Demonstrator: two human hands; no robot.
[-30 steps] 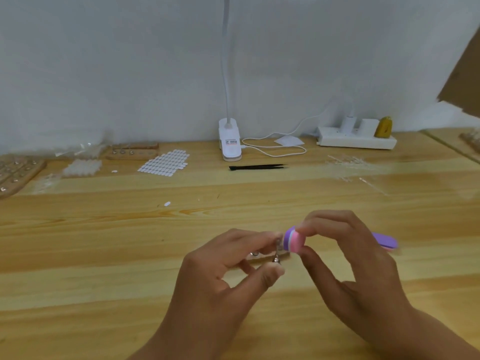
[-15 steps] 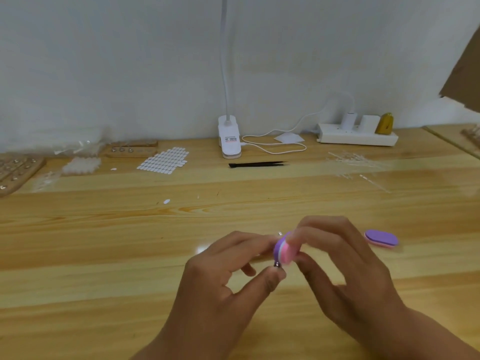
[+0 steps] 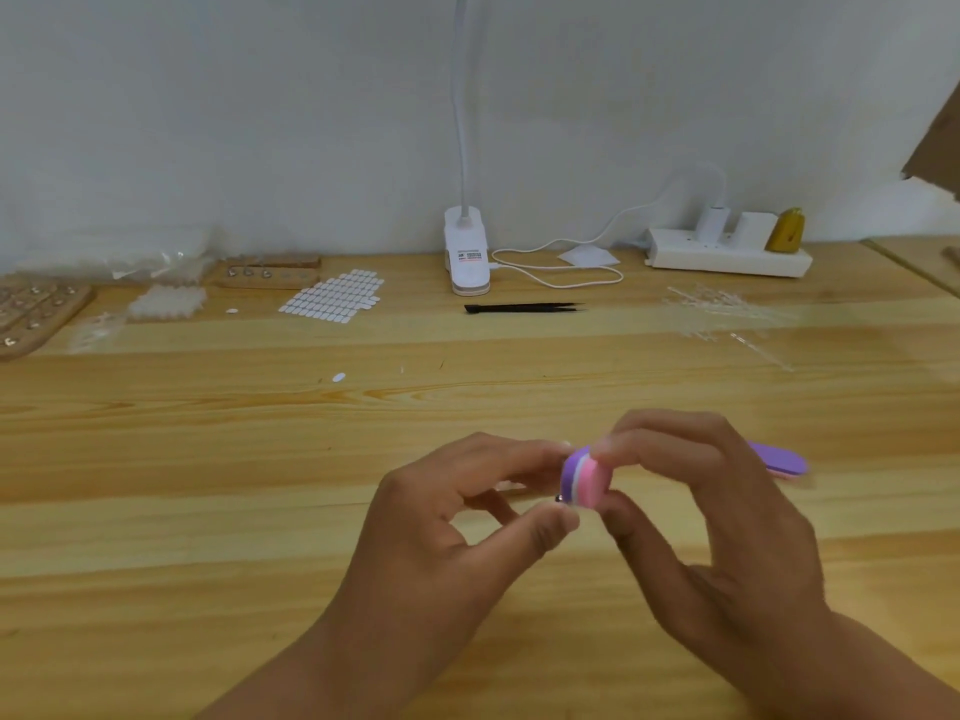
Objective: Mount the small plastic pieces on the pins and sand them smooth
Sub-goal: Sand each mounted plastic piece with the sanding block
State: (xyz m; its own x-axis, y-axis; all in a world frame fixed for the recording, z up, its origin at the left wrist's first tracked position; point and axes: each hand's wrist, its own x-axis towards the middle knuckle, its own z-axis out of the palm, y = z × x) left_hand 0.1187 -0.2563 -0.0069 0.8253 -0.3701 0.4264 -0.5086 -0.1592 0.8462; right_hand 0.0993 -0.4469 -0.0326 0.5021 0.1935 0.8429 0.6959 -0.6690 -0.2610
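My left hand (image 3: 457, 517) pinches a small metal pin (image 3: 560, 497) between thumb and forefinger; the piece on its tip is hidden behind the sanding block. My right hand (image 3: 701, 511) grips a purple, white and pink sanding block (image 3: 584, 480) and presses it against the pin's top. Both hands hover just above the wooden table (image 3: 208, 511). A sheet of small white plastic pieces (image 3: 332, 296) lies at the back left, with one loose piece (image 3: 338, 377) nearer. Wooden pin boards (image 3: 36, 309) sit at the far left.
A second purple sanding block (image 3: 779, 459) lies right of my right hand. Black tweezers (image 3: 522, 307), a white clip lamp (image 3: 466, 257), its cable and a white power strip (image 3: 727, 254) line the back. Clear plastic sticks (image 3: 727, 314) lie at the back right.
The sanding block has slid down and left across the pin's top, then back a little. Both hands have dropped slightly toward me. The second block is partly hidden again.
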